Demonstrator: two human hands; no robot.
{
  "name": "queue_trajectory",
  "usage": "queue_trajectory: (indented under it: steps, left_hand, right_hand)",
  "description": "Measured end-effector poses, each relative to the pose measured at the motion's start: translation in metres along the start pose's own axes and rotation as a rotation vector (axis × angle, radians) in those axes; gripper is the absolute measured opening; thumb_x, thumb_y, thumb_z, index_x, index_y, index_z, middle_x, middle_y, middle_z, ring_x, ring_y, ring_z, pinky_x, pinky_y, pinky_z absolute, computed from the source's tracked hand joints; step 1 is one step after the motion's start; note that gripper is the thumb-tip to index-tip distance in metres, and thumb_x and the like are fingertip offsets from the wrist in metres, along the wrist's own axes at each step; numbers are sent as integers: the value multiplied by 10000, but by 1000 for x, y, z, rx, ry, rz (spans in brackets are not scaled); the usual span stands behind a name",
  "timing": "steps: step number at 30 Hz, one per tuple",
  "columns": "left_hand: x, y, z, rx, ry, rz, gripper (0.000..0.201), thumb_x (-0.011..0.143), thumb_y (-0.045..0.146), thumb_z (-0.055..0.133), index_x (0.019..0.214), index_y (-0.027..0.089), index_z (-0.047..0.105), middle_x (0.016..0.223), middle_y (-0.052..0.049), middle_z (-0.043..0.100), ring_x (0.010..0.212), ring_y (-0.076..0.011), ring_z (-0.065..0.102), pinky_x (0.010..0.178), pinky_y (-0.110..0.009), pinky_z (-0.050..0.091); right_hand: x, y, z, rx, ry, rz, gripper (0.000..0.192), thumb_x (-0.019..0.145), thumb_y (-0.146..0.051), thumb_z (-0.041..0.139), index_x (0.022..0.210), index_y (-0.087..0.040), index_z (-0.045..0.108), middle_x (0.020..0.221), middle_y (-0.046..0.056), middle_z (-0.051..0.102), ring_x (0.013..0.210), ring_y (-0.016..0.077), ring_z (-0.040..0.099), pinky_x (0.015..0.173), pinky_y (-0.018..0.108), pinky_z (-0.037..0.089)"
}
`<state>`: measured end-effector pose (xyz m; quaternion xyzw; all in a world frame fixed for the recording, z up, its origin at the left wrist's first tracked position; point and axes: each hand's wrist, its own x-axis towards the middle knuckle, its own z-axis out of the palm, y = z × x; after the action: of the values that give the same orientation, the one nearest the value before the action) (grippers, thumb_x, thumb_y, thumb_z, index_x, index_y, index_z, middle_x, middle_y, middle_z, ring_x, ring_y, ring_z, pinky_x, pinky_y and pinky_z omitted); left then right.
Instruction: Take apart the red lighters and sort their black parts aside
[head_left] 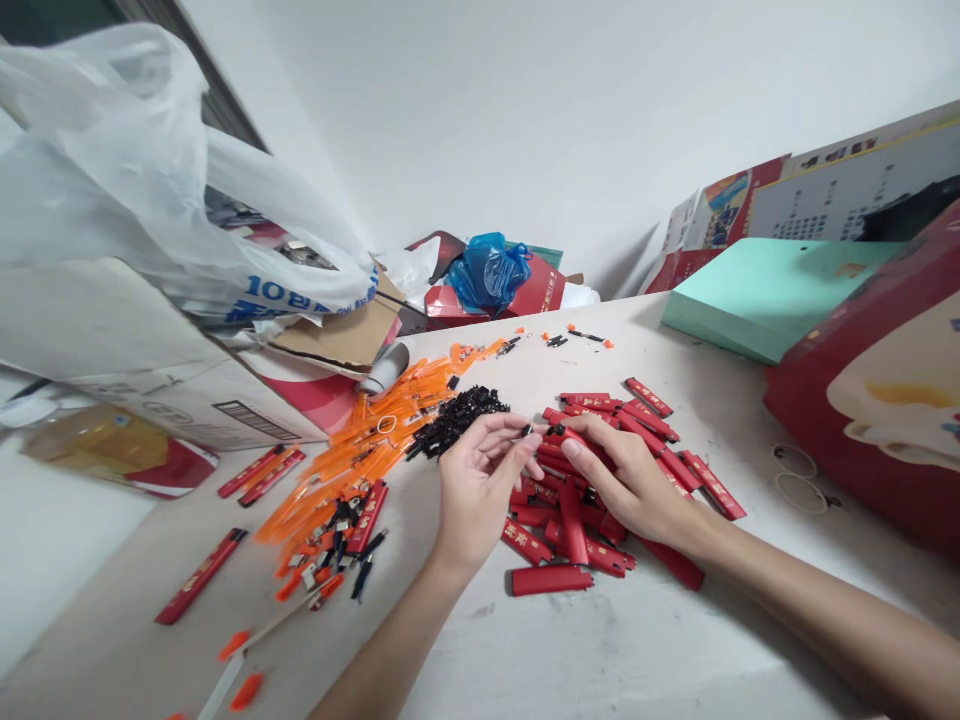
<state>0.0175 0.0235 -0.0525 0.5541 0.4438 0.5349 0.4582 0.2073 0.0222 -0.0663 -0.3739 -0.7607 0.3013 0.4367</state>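
Note:
My left hand (pixel 474 485) is closed in a pinch on a small black plastic part (pixel 528 431). Facing it, my right hand (pixel 634 475) grips what looks like a red lighter casing, mostly hidden by the fingers, with a black piece (pixel 556 429) at its tip. The two held parts are close but apart. Beneath both hands spreads a heap of red lighter casings (pixel 574 525) with gold lettering. Just beyond my left hand sits a pile of small black parts (pixel 465 415).
Many orange translucent strips (pixel 360 450) lie at left, with mixed metal and black bits (pixel 330 545) nearer me. A single red lighter (pixel 201 577) rests farther left. A cardboard box (pixel 150 350), plastic bag (pixel 150 170), mint-green box (pixel 772 295) and red bag (pixel 877 400) border the table.

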Motion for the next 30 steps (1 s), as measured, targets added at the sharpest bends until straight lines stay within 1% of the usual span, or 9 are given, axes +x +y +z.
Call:
queue_trajectory:
  steps: [2, 5, 8, 17, 20, 24, 26, 28, 30]
  left_hand:
    - [0, 0, 0, -1, -1, 12, 223, 885, 350, 742, 1005, 176, 670, 936, -59, 755, 592, -96, 636, 517, -200, 467]
    - [0, 0, -1, 2, -6, 23, 212, 899, 353, 726, 1014, 179, 689, 930, -61, 754, 602, -96, 614, 518, -204, 463]
    - [1, 0, -1, 10, -17, 12, 222, 890, 358, 734, 1015, 176, 709, 882, -57, 748, 605, -105, 609, 522, -211, 462]
    - [0, -1, -3, 18, -4, -6, 207, 862, 350, 768, 1003, 200, 740, 692, 8, 655, 608, -103, 567, 567, -213, 462]
    - [1, -1, -3, 20, -4, -8, 190, 864, 344, 769, 989, 204, 741, 706, 12, 657, 613, -95, 560, 577, -207, 458]
    - [2, 0, -3, 8, -9, -8, 180, 859, 337, 774, 970, 198, 751, 696, 11, 657, 597, -88, 551, 576, -205, 457]
    - [2, 0, -2, -17, -9, -18, 189, 841, 328, 792, 970, 195, 759, 708, 6, 667, 591, -85, 551, 569, -204, 458]
    - [2, 0, -3, -42, -9, -30, 200, 824, 318, 808, 976, 196, 765, 722, 3, 676, 590, -82, 553, 566, -201, 460]
    - [2, 0, -3, -59, -10, -37, 207, 813, 306, 818, 982, 197, 770, 722, 4, 677, 592, -78, 554, 569, -195, 462]
  right_hand:
    - [0, 0, 0, 2, -1, -1, 277, 1082, -354, 419, 1263, -234, 591, 1162, 68, 722, 1004, 212, 692, 839, 336, 527]
    - [0, 0, 0, 1, 0, -3, 271, 1083, -356, 418, 1251, -233, 592, 1132, 66, 726, 977, 206, 694, 831, 334, 528]
    - [-1, 0, 0, -10, -6, -4, 275, 1084, -354, 412, 1255, -233, 591, 1094, 62, 731, 934, 201, 697, 813, 334, 532]
    - [0, -1, 0, -18, 12, -4, 270, 1065, -359, 459, 1269, -241, 590, 1182, 80, 718, 1035, 229, 688, 870, 360, 534]
    - [1, -3, -1, -16, 9, 6, 243, 1070, -350, 444, 1214, -225, 595, 1086, 67, 719, 965, 213, 680, 837, 344, 519]
    - [1, -5, -2, -31, 6, -5, 275, 1091, -354, 359, 1023, -216, 587, 876, 35, 658, 761, 183, 605, 709, 320, 478]
    - [1, -5, -2, -36, 17, -23, 306, 1096, -350, 329, 964, -218, 571, 853, 32, 637, 723, 177, 576, 686, 319, 467]
    - [1, -5, -2, -25, 19, -42, 303, 1098, -331, 322, 1001, -218, 586, 920, 46, 662, 793, 187, 610, 737, 328, 486]
    - [1, -5, -2, -17, 18, -52, 278, 1096, -311, 338, 1108, -223, 601, 1033, 63, 688, 930, 206, 649, 826, 342, 505]
